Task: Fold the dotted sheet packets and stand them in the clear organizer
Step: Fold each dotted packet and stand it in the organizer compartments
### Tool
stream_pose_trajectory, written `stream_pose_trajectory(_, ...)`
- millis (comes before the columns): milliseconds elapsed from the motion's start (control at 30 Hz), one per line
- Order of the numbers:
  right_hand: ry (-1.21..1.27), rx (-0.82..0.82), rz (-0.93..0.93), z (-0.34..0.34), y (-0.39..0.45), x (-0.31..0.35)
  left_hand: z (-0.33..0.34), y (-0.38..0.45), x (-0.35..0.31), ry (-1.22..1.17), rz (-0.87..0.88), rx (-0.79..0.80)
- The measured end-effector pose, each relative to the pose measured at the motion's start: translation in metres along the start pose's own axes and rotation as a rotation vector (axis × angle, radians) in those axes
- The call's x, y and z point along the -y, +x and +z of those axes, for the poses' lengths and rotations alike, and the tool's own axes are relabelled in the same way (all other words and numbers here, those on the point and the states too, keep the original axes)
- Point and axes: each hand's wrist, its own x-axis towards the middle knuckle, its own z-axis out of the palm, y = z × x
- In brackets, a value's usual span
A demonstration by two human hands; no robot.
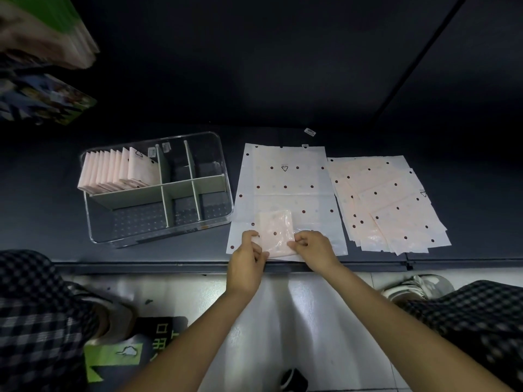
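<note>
A small folded pink dotted packet (276,230) lies at the near edge of a large flat dotted sheet (285,188). My left hand (246,260) pinches the packet's left edge and my right hand (314,248) pinches its right edge. To the right a fanned pile of unfolded dotted packets (390,205) rests on the dark shelf. At the left the clear organizer (218,154) holds several folded packets (119,171) standing upright in its back-left compartment. Its other compartments look empty.
The dark shelf (169,253) ends in a front lip just under my hands. Two small white labels (310,132) lie behind the big sheet. Stacked goods (48,97) overhang at the upper left. Checked trouser legs, shoes and pale floor are below.
</note>
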Motion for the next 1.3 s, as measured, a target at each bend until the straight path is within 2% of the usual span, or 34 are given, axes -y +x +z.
stream_pose_trajectory(67, 0.022, -0.005, 0.033, 0.002, 0.001, 0.001, 0.000, -0.006, 0.000, 0.157, 0.122, -0.052)
stream_pose_trajectory(133, 0.032, -0.016, 0.048, 0.003, 0.003, 0.002, 0.001, -0.009, 0.001, 0.343, 0.357, -0.060)
stream_pose_trajectory(200, 0.009, -0.018, 0.052, 0.002, 0.004, 0.002, 0.003, -0.008, 0.003, 0.555, 0.510, 0.088)
stream_pose_trajectory(267, -0.010, -0.015, 0.049, 0.002, 0.006, 0.002, 0.005, -0.005, 0.010, 0.773, 0.538, 0.216)
stream_pose_trajectory(367, -0.011, -0.018, 0.060, 0.003, 0.006, 0.001, 0.005, -0.005, 0.023, 0.982, 0.517, 0.266)
stream_pose_trajectory(433, 0.002, -0.075, 0.075, 0.005, 0.000, 0.002, 0.005, -0.005, 0.027, 1.001, 0.513, 0.287)
stream_pose_trajectory(467, -0.056, -0.166, 0.038, 0.008, -0.007, 0.002, 0.006, -0.005, 0.027, 1.000, 0.512, 0.290)
stream_pose_trajectory(533, -0.272, -0.385, -0.211, 0.016, -0.021, 0.001, 0.008, -0.005, 0.028, 0.999, 0.500, 0.289)
stream_pose_trajectory(567, -0.353, -0.424, -0.381, 0.022, -0.028, 0.000, 0.008, -0.005, 0.027, 0.992, 0.492, 0.287)
stream_pose_trajectory(633, -0.532, -0.352, -0.648, 0.033, -0.038, -0.008, 0.007, -0.006, 0.025, 0.985, 0.484, 0.289)
stream_pose_trajectory(667, -0.621, -0.274, -0.699, 0.038, -0.042, -0.013, 0.006, -0.006, 0.023, 0.993, 0.484, 0.292)
stream_pose_trajectory(800, -0.835, -0.065, -0.661, 0.036, -0.043, -0.037, 0.002, -0.006, 0.019, 1.047, 0.501, 0.318)
stream_pose_trajectory(933, -0.955, -0.006, -0.609, 0.025, -0.044, -0.044, -0.012, 0.000, 0.024, 1.063, 0.535, 0.356)
stream_pose_trajectory(1067, -0.930, 0.038, -0.595, 0.015, -0.046, -0.051, -0.030, 0.013, 0.030, 1.114, 0.555, 0.374)
stream_pose_trajectory(1133, -0.898, -0.021, -0.619, 0.015, -0.047, -0.049, -0.030, 0.016, 0.030, 1.100, 0.551, 0.396)
stream_pose_trajectory(1300, -0.587, -0.366, -0.651, 0.012, -0.035, -0.027, -0.029, 0.019, 0.029, 0.978, 0.518, 0.422)
